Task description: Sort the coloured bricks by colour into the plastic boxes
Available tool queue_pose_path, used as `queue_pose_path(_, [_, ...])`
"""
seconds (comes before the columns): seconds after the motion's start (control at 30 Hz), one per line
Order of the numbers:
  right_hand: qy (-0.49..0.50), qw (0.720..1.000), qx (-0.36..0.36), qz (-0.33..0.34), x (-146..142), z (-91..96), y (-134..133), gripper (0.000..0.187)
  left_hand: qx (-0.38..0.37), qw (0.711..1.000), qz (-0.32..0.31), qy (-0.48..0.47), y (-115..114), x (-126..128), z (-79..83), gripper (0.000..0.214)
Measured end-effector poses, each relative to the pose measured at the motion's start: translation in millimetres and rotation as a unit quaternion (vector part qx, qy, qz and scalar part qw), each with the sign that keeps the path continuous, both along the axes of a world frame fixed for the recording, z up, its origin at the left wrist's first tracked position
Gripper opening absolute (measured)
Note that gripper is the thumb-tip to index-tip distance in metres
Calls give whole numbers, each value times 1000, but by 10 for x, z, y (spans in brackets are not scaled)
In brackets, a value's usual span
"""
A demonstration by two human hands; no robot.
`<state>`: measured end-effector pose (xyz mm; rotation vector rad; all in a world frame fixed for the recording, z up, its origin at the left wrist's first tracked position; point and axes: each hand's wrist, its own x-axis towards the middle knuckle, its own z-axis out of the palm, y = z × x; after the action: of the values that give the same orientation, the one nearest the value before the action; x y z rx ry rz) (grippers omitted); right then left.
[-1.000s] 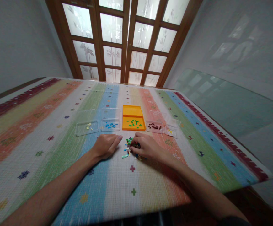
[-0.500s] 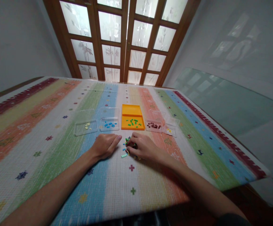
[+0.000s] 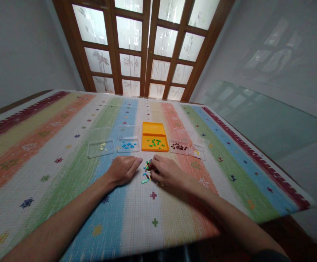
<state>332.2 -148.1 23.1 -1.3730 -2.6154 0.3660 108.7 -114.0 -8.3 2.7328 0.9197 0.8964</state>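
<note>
- Moved since the frame half a second earlier: right hand, fingertips drawn slightly back across the heap, gap between thumb and forefinger narrower. Left hand and boxes: no change noted.
- Boxed, far left: cream pieces, a few, in a clear box, lid open.
- Boxed, next along: blue pieces, in a second clear box.
- Boxed, centre: green pieces, spread over the floor of an open orange box.
- Boxed, right of centre: dark brown pieces, closely grouped, in a third clear box.
- Boxed, far right: yellow pieces, a few, in a small clear box.
- Unboxed: one heap of mixed colours, between the hands on the striped cloth, partly covered by the right fingers; at its near edge, one pale green studded piece. Full count hidden.
- Standing, by judgement: partway; each box shows one colour, the heap remains mixed.
- Right hand, pose: palm down, reaching in from the right, thumb and forefinger bent close together over the heap; whether a piece is pinched, cannot tell.
- Left hand, pose: resting on the cloth left of the heap, apart from it, fingers curled in, thumb along the forefinger; contents, if any, not visible.
</note>
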Motion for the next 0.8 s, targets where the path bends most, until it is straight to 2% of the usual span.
queue_pose_path(0.27, [-23,999,14,17,16,-22,-19,10,11,1000,-2,2,2,0,-3,47])
queue_pose_path(0.47, [31,999,15,13,149,99,48,8,30,999,-12,3,0,0,8,46])
queue_pose_path(0.63, [73,992,63,-80,596,210,319,9,24,1000,-14,2,-5,-5,21,47])
queue_pose_path(0.8, [63,978,66,-187,1048,194,566,5,36,999,-20,-5,6,-2,6,46])
